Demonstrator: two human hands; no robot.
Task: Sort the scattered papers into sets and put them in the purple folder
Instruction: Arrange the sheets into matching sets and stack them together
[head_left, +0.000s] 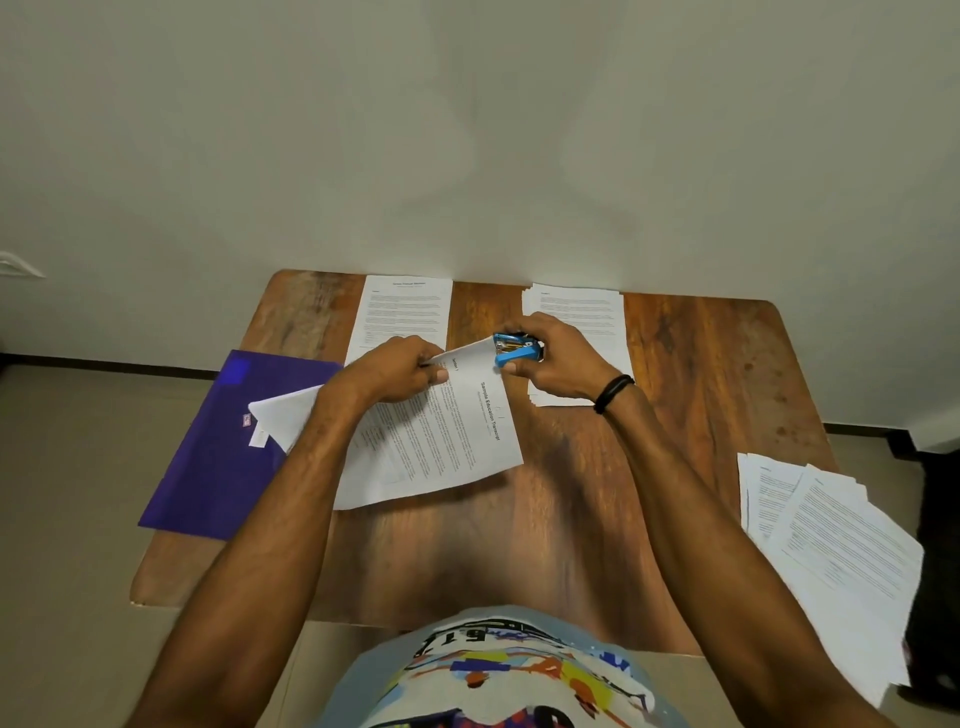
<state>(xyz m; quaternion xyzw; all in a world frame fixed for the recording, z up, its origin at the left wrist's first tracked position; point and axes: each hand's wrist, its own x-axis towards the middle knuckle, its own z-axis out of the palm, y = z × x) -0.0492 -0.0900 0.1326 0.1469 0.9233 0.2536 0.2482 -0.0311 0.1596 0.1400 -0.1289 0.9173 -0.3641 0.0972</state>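
A set of printed sheets headed "Sample Education Transcript" (457, 431) lies turned sideways in the middle of the wooden table (597, 493). My left hand (395, 374) pinches its far edge and lifts that corner. My right hand (550, 358) grips a small blue stapler (514, 349) whose jaws sit over the raised corner of the set. The purple folder (208, 457) lies at the table's left edge, partly under the set, with a white sheet (283, 415) on it.
One printed sheet (405, 312) lies at the back centre-left by the wall. A stack of papers (582, 322) sits at the back, partly under my right hand. A loose fanned pile of papers (831, 540) overhangs the table's right edge.
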